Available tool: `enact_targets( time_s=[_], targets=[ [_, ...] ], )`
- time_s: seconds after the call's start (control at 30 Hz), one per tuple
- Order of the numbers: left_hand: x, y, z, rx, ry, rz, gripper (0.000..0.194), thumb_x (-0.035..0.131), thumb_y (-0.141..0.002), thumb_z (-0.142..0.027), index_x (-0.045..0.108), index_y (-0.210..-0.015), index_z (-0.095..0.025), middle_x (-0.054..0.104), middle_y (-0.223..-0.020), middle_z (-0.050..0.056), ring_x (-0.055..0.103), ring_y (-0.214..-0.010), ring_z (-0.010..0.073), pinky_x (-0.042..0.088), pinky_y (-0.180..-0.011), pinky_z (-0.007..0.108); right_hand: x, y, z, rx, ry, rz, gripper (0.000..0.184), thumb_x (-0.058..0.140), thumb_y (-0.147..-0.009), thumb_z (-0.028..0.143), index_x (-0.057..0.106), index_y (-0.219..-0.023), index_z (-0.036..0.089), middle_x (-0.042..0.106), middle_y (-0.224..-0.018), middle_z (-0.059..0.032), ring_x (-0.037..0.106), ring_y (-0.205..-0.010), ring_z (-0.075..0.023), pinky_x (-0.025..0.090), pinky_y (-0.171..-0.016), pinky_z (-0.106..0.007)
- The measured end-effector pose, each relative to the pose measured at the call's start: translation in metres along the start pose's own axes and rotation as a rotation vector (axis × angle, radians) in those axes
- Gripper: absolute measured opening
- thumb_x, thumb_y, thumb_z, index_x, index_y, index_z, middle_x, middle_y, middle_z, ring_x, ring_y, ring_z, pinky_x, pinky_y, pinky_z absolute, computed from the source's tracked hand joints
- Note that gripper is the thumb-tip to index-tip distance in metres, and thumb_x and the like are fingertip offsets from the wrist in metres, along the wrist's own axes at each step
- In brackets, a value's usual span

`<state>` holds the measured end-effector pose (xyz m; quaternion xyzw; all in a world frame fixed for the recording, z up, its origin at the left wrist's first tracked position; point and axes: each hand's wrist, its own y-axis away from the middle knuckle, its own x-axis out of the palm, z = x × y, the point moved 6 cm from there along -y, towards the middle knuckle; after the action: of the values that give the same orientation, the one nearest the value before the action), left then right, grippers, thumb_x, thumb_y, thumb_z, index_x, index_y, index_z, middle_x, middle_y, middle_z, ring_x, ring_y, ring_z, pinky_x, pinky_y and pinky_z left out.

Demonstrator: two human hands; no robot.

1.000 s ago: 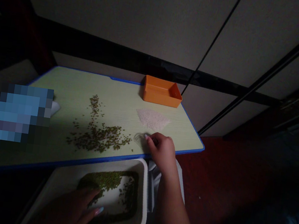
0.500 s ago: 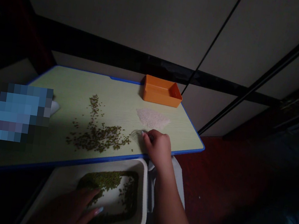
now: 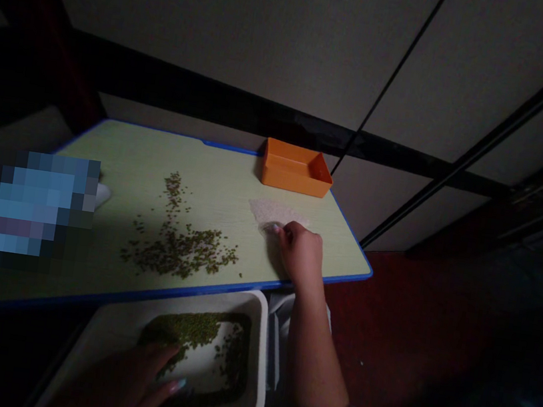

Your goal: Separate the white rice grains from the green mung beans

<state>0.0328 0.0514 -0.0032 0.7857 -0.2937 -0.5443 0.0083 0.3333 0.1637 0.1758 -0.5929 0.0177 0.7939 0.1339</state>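
Note:
My right hand (image 3: 301, 251) is closed on a small see-through piece (image 3: 273, 227), whose kind I cannot make out. That piece is at the near edge of a pile of fine whitish grains (image 3: 270, 211) on the pale table (image 3: 225, 177). My left hand (image 3: 126, 372) reaches over a white tub (image 3: 260, 337) below the table edge, thumb and fingers apart. Small green grains (image 3: 198, 328) lie in the tub, close to its fingertips, and whether they touch is unclear in the shadow. More green grains (image 3: 189, 249) are scattered on the table, left of my right hand.
An orange box (image 3: 295, 178) stands at the table's back right corner. A blurred-out blue shape (image 3: 44, 198), with a white tip (image 3: 101, 194), covers the table's left side. Behind the table rise pale panels (image 3: 255, 33). The reddish floor (image 3: 403, 303) shows on the right.
My right hand has moved away from the green grains, up and to the right, bringing the see-through piece to the whitish pile. My left hand stays over the tub.

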Motion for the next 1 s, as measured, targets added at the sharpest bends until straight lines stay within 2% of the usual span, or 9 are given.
enact_targets(
  time_s=[0.17, 0.3, 0.43, 0.57, 0.77, 0.87, 1.0],
  targets=[
    [0.000, 0.000, -0.002, -0.008, -0.005, 0.010, 0.051, 0.064, -0.100, -0.048, 0.085, -0.142, -0.029, 0.089, -0.143, 0.013, 0.085, -0.133, 0.0389, 0.067, -0.116, 0.053, 0.012, -0.001, 0.036, -0.264, -0.086, 0.075, 0.021, 0.069, -0.115, 0.030, 0.085, -0.108, 0.020, 0.090, -0.112, -0.0157, 0.077, -0.100, -0.0270, 0.039, -0.084, -0.035],
    [-0.001, -0.001, -0.003, -0.014, 0.002, 0.031, 0.054, 0.061, -0.100, -0.049, 0.084, -0.145, -0.029, 0.087, -0.149, 0.013, 0.083, -0.138, 0.0376, 0.065, -0.119, 0.052, 0.015, 0.001, 0.052, -0.385, -0.186, 0.155, 0.017, 0.072, -0.112, 0.027, 0.084, -0.102, 0.022, 0.089, -0.106, -0.0103, 0.075, -0.099, -0.0245, 0.041, -0.088, -0.034],
    [-0.001, -0.001, -0.001, -0.020, -0.015, 0.036, 0.056, 0.058, -0.099, -0.051, 0.084, -0.145, -0.029, 0.086, -0.150, 0.011, 0.083, -0.138, 0.0363, 0.065, -0.119, 0.050, 0.012, 0.004, 0.047, -0.416, -0.270, 0.204, 0.015, 0.074, -0.110, 0.024, 0.084, -0.098, 0.024, 0.088, -0.099, -0.0054, 0.075, -0.096, -0.0217, 0.042, -0.090, -0.032],
    [-0.003, -0.001, -0.002, 0.002, 0.009, -0.007, 0.053, 0.060, -0.099, -0.051, 0.086, -0.140, -0.032, 0.090, -0.144, 0.008, 0.086, -0.132, 0.0343, 0.068, -0.114, 0.046, 0.009, 0.011, 0.040, -0.458, -0.351, 0.254, 0.014, 0.076, -0.109, 0.020, 0.085, -0.098, 0.024, 0.087, -0.096, -0.0015, 0.074, -0.090, -0.0181, 0.043, -0.088, -0.030],
    [-0.007, 0.001, -0.004, -0.002, 0.005, 0.010, 0.053, 0.060, -0.098, -0.053, 0.087, -0.137, -0.030, 0.089, -0.144, 0.010, 0.085, -0.132, 0.0377, 0.067, -0.115, 0.049, 0.006, 0.018, 0.039, -0.523, -0.405, 0.253, 0.015, 0.079, -0.109, 0.016, 0.084, -0.096, 0.023, 0.086, -0.096, -0.0012, 0.074, -0.094, -0.0177, 0.044, -0.092, -0.030],
    [-0.007, 0.001, -0.003, -0.004, -0.003, 0.018, 0.054, 0.059, -0.100, -0.055, 0.086, -0.140, -0.031, 0.089, -0.145, 0.010, 0.085, -0.133, 0.0371, 0.067, -0.115, 0.048, 0.002, 0.021, 0.030, -0.497, -0.427, 0.202, 0.015, 0.078, -0.109, 0.016, 0.084, -0.097, 0.022, 0.086, -0.097, -0.0029, 0.073, -0.094, -0.0183, 0.044, -0.092, -0.030],
    [-0.005, 0.000, -0.004, 0.001, -0.029, 0.031, 0.056, 0.056, -0.101, -0.054, 0.085, -0.143, -0.030, 0.088, -0.148, 0.010, 0.084, -0.136, 0.0361, 0.066, -0.117, 0.047, -0.003, 0.029, 0.008, -0.414, -0.456, 0.163, 0.014, 0.078, -0.108, 0.015, 0.085, -0.097, 0.021, 0.086, -0.095, -0.0042, 0.073, -0.089, -0.0188, 0.046, -0.086, -0.030]
  ],
)
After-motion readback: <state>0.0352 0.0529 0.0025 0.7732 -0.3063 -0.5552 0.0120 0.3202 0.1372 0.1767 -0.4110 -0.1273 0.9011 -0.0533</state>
